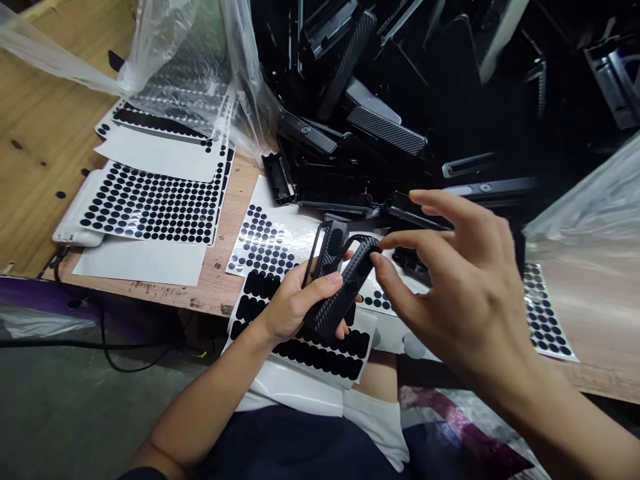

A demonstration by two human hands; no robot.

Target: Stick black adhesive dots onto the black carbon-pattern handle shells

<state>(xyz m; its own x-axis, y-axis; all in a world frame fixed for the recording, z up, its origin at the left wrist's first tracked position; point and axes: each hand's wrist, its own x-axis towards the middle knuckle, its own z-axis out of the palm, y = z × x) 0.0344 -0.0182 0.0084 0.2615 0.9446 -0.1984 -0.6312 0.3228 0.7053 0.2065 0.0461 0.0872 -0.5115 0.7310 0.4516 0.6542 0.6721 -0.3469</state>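
Observation:
My left hand (295, 293) is closed around black plastic pieces with a carbon-weave pattern. The nearer one, a long textured black casing (345, 290), has a round black dot on its face and tilts up to the right. Beside it in the same grip is a second black piece (333, 247) with an open loop-shaped frame. My right hand (460, 280) comes in from the right, its thumb and index fingertip pinched together at the upper end of the casing. Whatever lies between those fingertips is too small to make out. Below the left hand rests a sheet of large black dot stickers (320, 363).
Many black plastic parts (385, 127) are heaped at the back in clear plastic film (590, 200). Sheets of small black dots (155, 207) lie at the left, beside a white device (75, 213) with a black cable. Another dot sheet (270, 247) lies behind the left hand.

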